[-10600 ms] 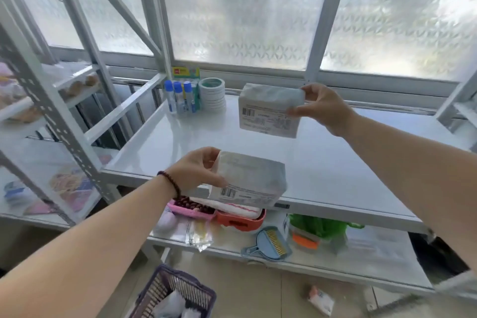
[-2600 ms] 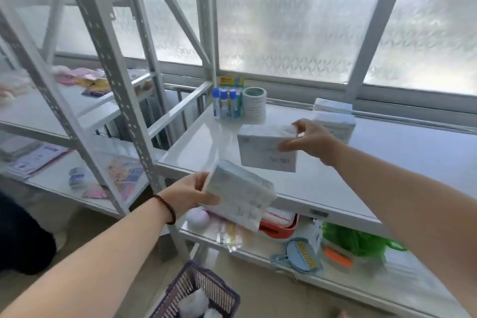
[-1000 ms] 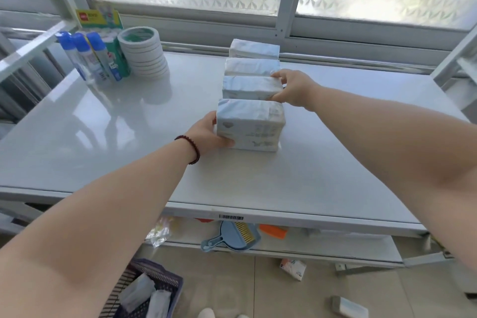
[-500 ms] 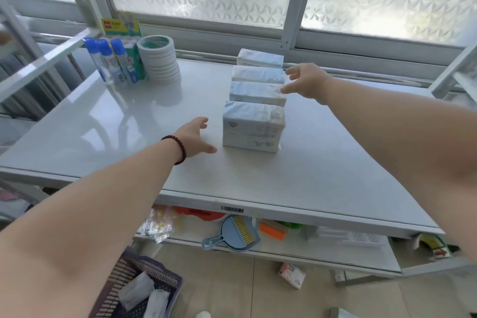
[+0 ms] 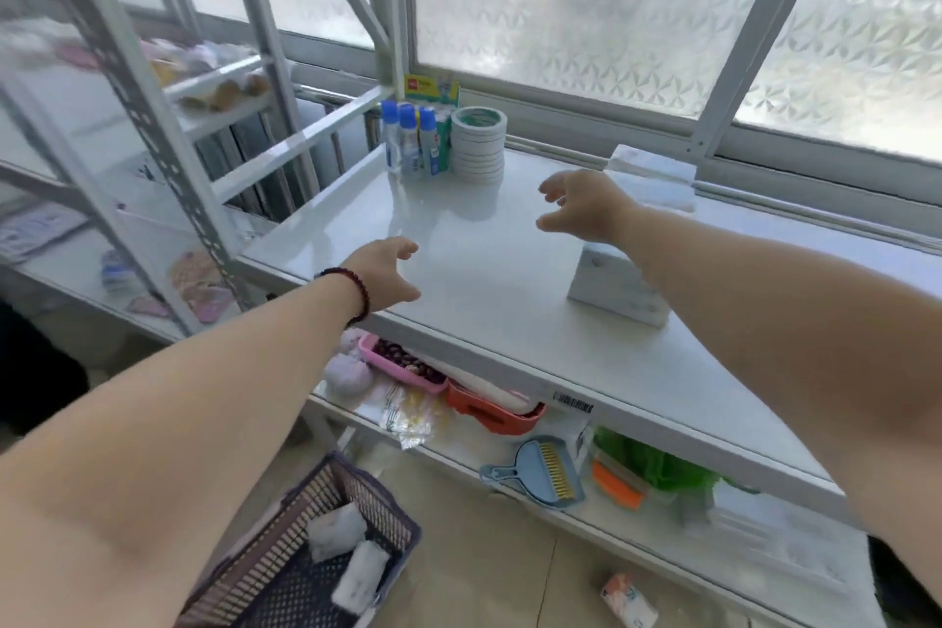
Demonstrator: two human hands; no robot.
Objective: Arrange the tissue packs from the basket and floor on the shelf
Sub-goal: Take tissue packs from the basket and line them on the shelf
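Both the left hand (image 5: 390, 273) and right hand (image 5: 581, 207) hover palm-down above the shelf (image 5: 489, 281), fingers spread wide, holding nothing.

The shelf (image 5: 459, 270) lay bare through its middle and front, room enough for a hand. The row of tissue packs (image 5: 619, 288) blocked its right side; glue bottles (image 5: 408, 143) and stacked tape rolls (image 5: 479, 145) crowded the back-left corner.
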